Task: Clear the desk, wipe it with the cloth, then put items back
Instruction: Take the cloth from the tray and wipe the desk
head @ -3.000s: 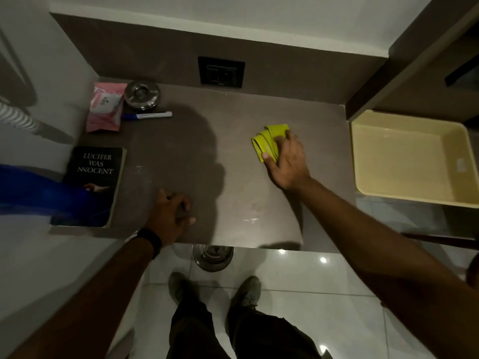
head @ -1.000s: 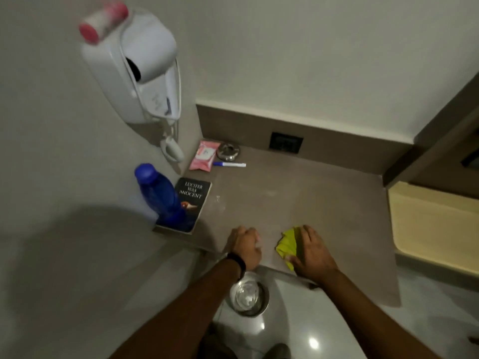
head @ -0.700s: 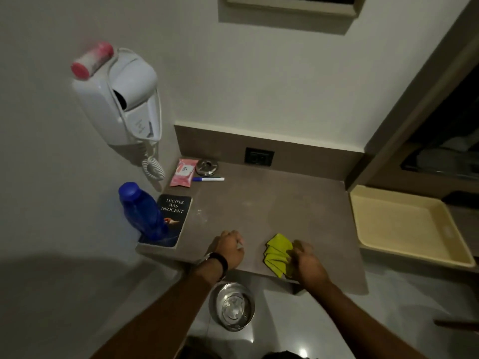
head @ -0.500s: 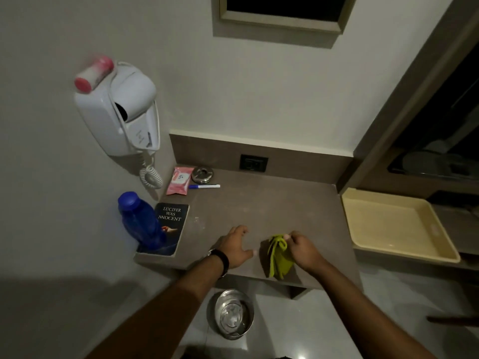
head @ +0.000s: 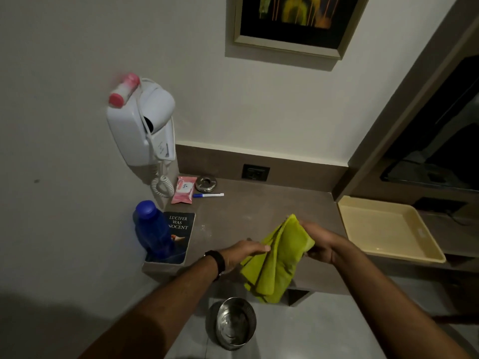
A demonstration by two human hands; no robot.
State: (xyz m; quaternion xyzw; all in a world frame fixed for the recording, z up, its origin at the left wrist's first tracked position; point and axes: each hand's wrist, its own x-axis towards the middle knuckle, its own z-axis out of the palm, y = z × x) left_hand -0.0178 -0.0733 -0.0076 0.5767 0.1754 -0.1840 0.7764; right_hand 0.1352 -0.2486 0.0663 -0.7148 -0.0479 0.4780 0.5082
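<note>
Green cloth [head: 278, 257] hung above counter [head: 259, 213] front edge, right hand [head: 317, 242] grip pinching its top fold, left hand [head: 245, 252] fingers touching cloth's side.

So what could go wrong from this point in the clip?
The tall blue plastic bottle stands on the black paperback book at the brown desk corner; a wipe could topple it. The yellow-green cloth, held by the left hand and right hand, hangs above the steel bin.
</note>
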